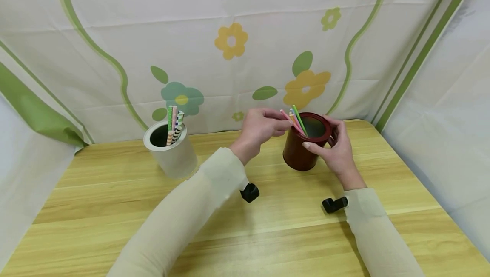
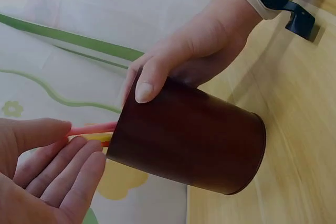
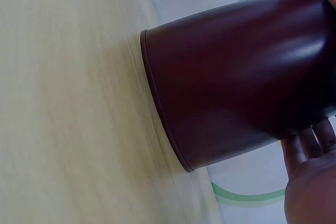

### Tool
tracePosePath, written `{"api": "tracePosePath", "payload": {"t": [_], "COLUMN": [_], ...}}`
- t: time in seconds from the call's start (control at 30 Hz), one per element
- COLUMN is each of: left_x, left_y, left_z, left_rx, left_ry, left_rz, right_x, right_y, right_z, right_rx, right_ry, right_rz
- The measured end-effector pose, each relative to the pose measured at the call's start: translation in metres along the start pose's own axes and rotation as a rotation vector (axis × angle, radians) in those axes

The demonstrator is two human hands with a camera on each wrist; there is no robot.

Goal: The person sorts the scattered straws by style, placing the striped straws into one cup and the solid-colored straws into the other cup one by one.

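Observation:
My right hand (image 1: 338, 151) grips the dark red cup (image 1: 300, 155) near its rim, the thumb on the near side and the fingers around the right side. Several plain-coloured straws lean at the cup's left rim, among them a green straw (image 1: 299, 119). At that rim my left hand (image 1: 260, 130) pinches a pink straw (image 2: 94, 128) between thumb and fingertips, the straw's other end inside the cup. A yellow straw (image 2: 93, 137) lies close by the fingers in the left wrist view. The cup's wall hides the straws' lower ends.
A white cup (image 1: 178, 158) with several patterned paper straws (image 1: 175, 126) stands at the left on the wooden table (image 1: 275, 238). Behind the table hangs a flowered curtain (image 1: 183, 26). Black wrist mounts (image 1: 250, 192) stick out from both sleeves.

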State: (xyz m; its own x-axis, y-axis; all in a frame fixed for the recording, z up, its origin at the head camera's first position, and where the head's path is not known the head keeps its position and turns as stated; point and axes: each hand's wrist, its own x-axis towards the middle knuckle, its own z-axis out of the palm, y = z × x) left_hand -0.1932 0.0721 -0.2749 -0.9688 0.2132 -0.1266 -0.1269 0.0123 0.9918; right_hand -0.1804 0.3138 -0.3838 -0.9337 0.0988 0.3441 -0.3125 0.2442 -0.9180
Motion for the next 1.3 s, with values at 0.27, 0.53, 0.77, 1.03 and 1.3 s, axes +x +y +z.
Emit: {"api": "tracePosePath", "payload": {"t": [0.27, 0.53, 0.77, 1.03, 1.3], "left_x": [0.005, 0.005, 0.006, 0.007, 0.005], "left_y": [0.004, 0.003, -0.001, -0.004, -0.010], "left_z": [0.006, 0.009, 0.012, 0.012, 0.012], "left_rx": [0.028, 0.035, 0.027, 0.040, 0.036], "left_ry": [-0.052, -0.059, -0.054, -0.054, -0.055], "left_rz": [-0.039, -0.032, -0.021, -0.021, -0.024], "right_x": [0.000, 0.000, 0.000, 0.000, 0.000], "right_y": [-0.001, 0.000, 0.004, 0.004, 0.003], "right_z": [0.000, -0.001, -0.002, -0.002, -0.001], "right_rx": [0.005, -0.007, -0.014, -0.019, -0.016], "right_ry": [0.000, -0.003, -0.003, -0.010, -0.009], "right_rz": [0.010, 0.013, 0.002, -0.011, -0.004]}}
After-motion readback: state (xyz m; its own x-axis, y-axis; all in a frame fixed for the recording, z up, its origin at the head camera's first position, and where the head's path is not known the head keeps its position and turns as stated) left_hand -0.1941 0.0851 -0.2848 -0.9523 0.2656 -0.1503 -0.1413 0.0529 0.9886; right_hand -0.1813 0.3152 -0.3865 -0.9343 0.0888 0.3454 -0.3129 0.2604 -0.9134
